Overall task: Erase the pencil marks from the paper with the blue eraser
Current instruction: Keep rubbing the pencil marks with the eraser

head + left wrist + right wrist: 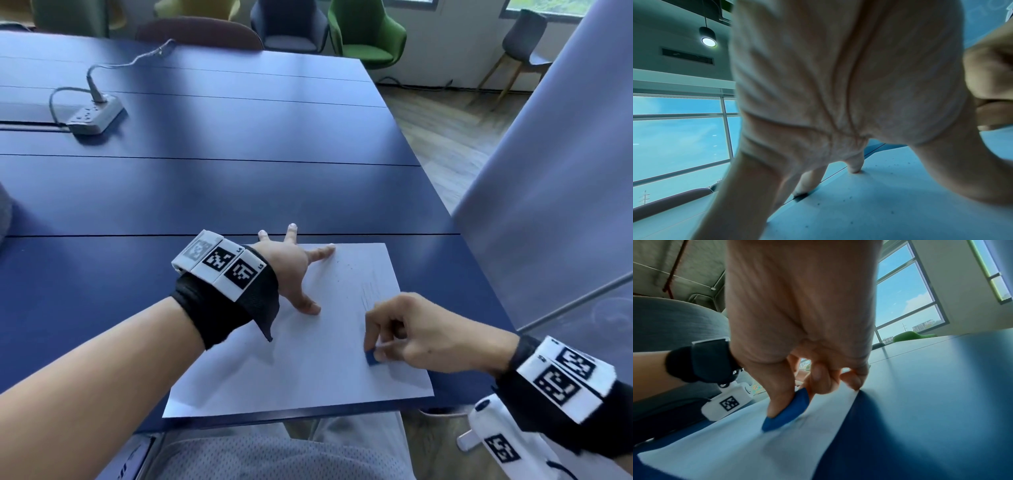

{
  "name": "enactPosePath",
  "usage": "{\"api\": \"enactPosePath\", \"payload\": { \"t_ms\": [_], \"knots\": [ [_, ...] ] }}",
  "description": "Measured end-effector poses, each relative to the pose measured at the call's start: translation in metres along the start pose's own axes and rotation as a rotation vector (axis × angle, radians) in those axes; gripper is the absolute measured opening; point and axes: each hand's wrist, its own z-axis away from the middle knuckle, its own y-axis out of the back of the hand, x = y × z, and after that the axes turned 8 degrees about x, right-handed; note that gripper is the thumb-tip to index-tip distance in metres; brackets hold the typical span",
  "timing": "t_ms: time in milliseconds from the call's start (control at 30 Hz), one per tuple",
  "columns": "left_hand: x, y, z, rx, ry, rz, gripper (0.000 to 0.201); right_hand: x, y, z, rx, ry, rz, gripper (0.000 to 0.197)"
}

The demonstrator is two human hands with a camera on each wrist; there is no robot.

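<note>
A white sheet of paper (308, 359) lies on the blue table (239, 192) near its front edge. Faint pencil strokes (371, 291) show near the paper's right side, with dark crumbs (875, 201) scattered over it. My left hand (294, 270) is spread flat, fingers straight, pressing the paper's upper left part. My right hand (404, 329) pinches the blue eraser (372, 358) between thumb and fingers. The eraser (787, 412) touches the paper (735, 443) near its right edge, tilted on one corner.
A white power strip (96, 116) with a cable sits at the table's far left. Chairs (366, 31) stand beyond the far edge. A grey panel (555, 171) leans at the right. The table's front edge runs just below the paper.
</note>
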Motion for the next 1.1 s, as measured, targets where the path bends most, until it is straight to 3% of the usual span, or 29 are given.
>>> {"api": "enactPosePath", "payload": {
  "t_ms": [100, 233, 400, 667, 833, 1000, 1100],
  "knots": [
    [0.001, 0.0, 0.0, -0.001, 0.0, -0.004, 0.115, -0.005, 0.006, -0.001, -0.095, -0.004, 0.042, 0.008],
    [0.001, -0.001, -0.001, -0.002, 0.001, 0.0, 0.116, -0.001, 0.004, -0.012, 0.079, -0.018, 0.005, 0.01],
    [0.0, -0.001, -0.002, -0.006, -0.004, -0.009, 0.115, -0.005, 0.009, -0.012, -0.063, -0.034, 0.052, 0.006],
    [0.0, -0.001, -0.001, -0.012, -0.004, 0.0, 0.115, 0.011, 0.032, -0.062, 0.26, -0.117, -0.042, 0.013],
    [0.001, -0.001, -0.001, -0.011, -0.007, 0.004, 0.115, 0.006, 0.034, -0.047, -0.061, -0.053, 0.006, 0.007],
    [0.001, -0.002, -0.002, -0.011, -0.008, 0.003, 0.114, 0.02, 0.041, -0.061, 0.252, -0.099, -0.051, 0.007],
    [0.001, -0.001, -0.001, -0.01, -0.012, 0.002, 0.115, 0.019, 0.038, -0.05, 0.089, -0.069, -0.026, 0.005]
  ]
}}
